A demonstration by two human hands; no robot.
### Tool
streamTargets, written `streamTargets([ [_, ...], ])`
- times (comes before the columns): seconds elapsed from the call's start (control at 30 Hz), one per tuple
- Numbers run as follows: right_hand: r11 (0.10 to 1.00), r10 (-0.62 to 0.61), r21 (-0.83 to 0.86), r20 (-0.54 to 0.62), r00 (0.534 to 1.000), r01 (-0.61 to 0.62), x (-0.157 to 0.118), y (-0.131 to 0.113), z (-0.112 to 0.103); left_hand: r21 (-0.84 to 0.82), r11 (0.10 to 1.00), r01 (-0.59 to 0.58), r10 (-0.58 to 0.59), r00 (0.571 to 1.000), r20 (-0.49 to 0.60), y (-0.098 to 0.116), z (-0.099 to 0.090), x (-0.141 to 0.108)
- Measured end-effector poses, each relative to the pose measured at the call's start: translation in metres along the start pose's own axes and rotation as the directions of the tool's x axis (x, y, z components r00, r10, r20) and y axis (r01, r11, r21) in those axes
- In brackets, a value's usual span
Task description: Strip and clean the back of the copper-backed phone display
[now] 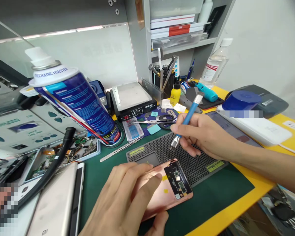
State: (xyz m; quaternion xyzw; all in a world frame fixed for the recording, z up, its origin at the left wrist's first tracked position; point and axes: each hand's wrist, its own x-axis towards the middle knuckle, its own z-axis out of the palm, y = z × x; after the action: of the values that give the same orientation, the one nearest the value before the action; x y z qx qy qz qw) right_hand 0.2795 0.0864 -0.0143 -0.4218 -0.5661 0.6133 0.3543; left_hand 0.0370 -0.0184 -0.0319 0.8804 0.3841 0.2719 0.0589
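Observation:
A copper-coloured phone panel point(157, 198) lies on the green mat point(211, 193). Its right end has a black section with small chips and yellow tape pieces. My left hand point(125, 200) grips the panel, fingers along the far side and thumb at the near edge, covering its left part. In my right hand point(199, 134) is a blue double-ended brush point(189, 114), held tilted like a pen. Its lower bristle tip hangs just above and beyond the panel, apart from it. Under the brush lies a black honeycomb pad point(199, 160).
Tweezers point(118, 153) and scissors point(166, 121) lie beyond the panel. A blue spray can point(81, 101) stands at left, near a parts tray point(90, 147) and phones point(54, 200). A heating plate point(132, 96), yellow bottle point(175, 93) and clear bottle point(215, 64) stand behind.

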Motion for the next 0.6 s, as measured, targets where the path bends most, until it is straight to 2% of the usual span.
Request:
streamTargets([
  [0.13, 0.997, -0.064, -0.042, -0.038, 0.997, 0.062, 0.001, -0.003, 0.004, 0.041, 0.999, 0.011, -0.009, 0.998, -0.057, 0.002, -0.006, 0.003],
  [0.27, 0.999, -0.009, 0.033, 0.129, 0.992, 0.005, -0.002, -0.004, 0.003, 0.121, 0.993, 0.003, 0.012, 0.992, -0.127, 0.000, -0.011, 0.006],
  [0.4, 0.988, 0.047, 0.125, 0.311, 0.949, -0.089, -0.007, -0.003, 0.000, 0.199, 0.980, -0.006, 0.043, 0.982, -0.183, -0.002, -0.013, 0.007],
  [0.6, 0.993, 0.024, 0.097, 0.366, 0.930, -0.064, -0.008, -0.001, 0.001, 0.337, 0.940, -0.057, 0.122, 0.977, -0.174, 0.006, -0.018, 0.011],
])
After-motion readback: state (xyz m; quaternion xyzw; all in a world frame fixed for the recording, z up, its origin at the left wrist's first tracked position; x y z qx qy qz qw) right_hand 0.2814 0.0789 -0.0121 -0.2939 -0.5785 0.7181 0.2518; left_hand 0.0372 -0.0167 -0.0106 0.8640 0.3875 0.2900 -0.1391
